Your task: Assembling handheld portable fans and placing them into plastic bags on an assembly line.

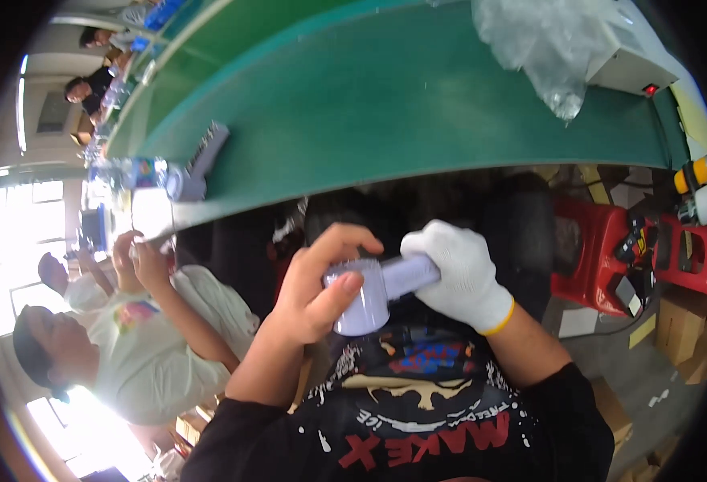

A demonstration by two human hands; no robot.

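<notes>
A pale lavender handheld device (364, 308) with a round, cup-like head and a straight handle is held in front of my chest, beyond the table's near edge. Bare fingers and thumb of my left hand (309, 281) clasp the round head. My right hand (460, 273), in a white knit glove with a yellow cuff edge, is closed around the handle and hides its end. Another lavender device (186, 183) of similar colour lies at the left on the green work surface (329, 104), a dark toothed strip along its handle.
Clear plastic bags (538, 48) lie at the far right beside a white box (631, 68) with a lit red switch. Red stools (590, 257) and cardboard boxes (681, 321) stand to my right. A co-worker in a white shirt (168, 353) sits close on my left, near a plastic bottle (132, 173).
</notes>
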